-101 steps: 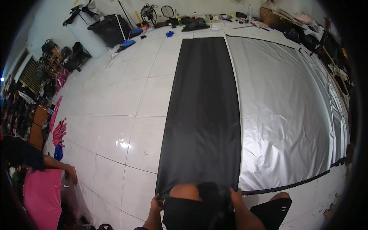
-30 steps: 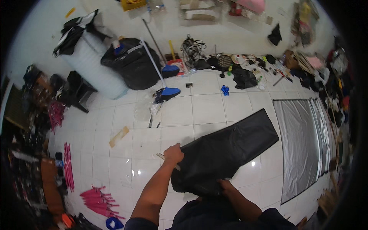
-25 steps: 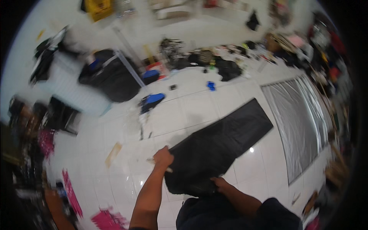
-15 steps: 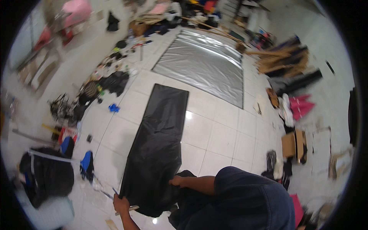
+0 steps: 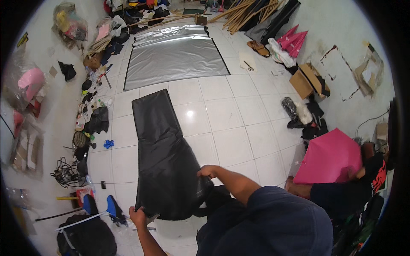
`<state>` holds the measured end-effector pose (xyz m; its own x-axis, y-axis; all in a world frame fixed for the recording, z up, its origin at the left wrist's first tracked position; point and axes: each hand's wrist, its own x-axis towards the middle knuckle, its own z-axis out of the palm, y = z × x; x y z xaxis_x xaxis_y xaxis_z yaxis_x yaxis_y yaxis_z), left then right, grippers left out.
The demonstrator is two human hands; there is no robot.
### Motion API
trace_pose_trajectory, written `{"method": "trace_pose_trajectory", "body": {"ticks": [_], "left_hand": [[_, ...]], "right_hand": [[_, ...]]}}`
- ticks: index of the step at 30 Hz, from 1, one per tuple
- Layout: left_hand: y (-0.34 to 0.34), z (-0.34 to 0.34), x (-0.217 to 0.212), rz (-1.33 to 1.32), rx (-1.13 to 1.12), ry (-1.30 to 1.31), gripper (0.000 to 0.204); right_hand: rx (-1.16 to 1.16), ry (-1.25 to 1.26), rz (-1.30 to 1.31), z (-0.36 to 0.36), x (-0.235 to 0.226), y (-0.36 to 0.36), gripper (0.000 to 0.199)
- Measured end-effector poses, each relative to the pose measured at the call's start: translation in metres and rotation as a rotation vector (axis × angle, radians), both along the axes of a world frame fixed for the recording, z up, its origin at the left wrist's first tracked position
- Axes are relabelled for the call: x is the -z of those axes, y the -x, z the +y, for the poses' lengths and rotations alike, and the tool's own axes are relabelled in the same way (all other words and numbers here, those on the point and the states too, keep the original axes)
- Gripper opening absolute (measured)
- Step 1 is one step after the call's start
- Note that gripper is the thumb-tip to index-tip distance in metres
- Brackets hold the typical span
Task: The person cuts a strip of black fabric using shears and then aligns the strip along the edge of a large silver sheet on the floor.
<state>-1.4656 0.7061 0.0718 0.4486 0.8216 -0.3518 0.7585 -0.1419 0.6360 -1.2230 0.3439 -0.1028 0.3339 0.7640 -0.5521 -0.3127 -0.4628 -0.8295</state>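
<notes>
A long black sheet (image 5: 160,162), smooth like coated fabric, stretches over the tiles from the middle of the floor to my body. My left hand (image 5: 137,216) is closed on its near left corner. Next to that hand a thin pale blade-like piece (image 5: 152,219) sticks out; I cannot tell if the hand holds it too. My right hand (image 5: 208,171) pinches the sheet's right edge, farther from me than the left hand. Between both hands the near end is lifted and bulges slightly. Beyond it a wide silver sheet (image 5: 177,57) with dark edges lies flat, wrinkled at its far side.
At the right a person (image 5: 341,192) sits behind an open pink umbrella (image 5: 329,158). A cardboard box (image 5: 309,81), scissors (image 5: 248,65) and wooden poles (image 5: 252,15) lie along that side. Clutter, a black bag (image 5: 87,237) and a blue crumpled thing (image 5: 109,144) are at the left.
My view has swung to the right, bringing the pink umbrella and the seated person into sight. Both hands still grip the black sheet, whose right edge is now drawn outward.
</notes>
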Motion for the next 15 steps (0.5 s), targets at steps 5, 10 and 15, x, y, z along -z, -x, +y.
{"method": "trace_pose_trajectory", "body": {"ticks": [5,10,15], "left_hand": [[-0.001,0.025,0.004,-0.253,-0.166,0.322,0.02],[-0.057,0.035,-0.021,-0.27,-0.259,0.542,0.02],[-0.138,0.088,-0.015,-0.38,-0.404,0.748,0.013]], "right_hand": [[0.342,0.359,0.334,-0.03,-0.071,-0.012,0.027],[0.527,0.155,0.536,-0.057,-0.114,-0.043,0.03],[0.64,-0.018,0.682,-0.03,-0.13,-0.145,0.03]]}}
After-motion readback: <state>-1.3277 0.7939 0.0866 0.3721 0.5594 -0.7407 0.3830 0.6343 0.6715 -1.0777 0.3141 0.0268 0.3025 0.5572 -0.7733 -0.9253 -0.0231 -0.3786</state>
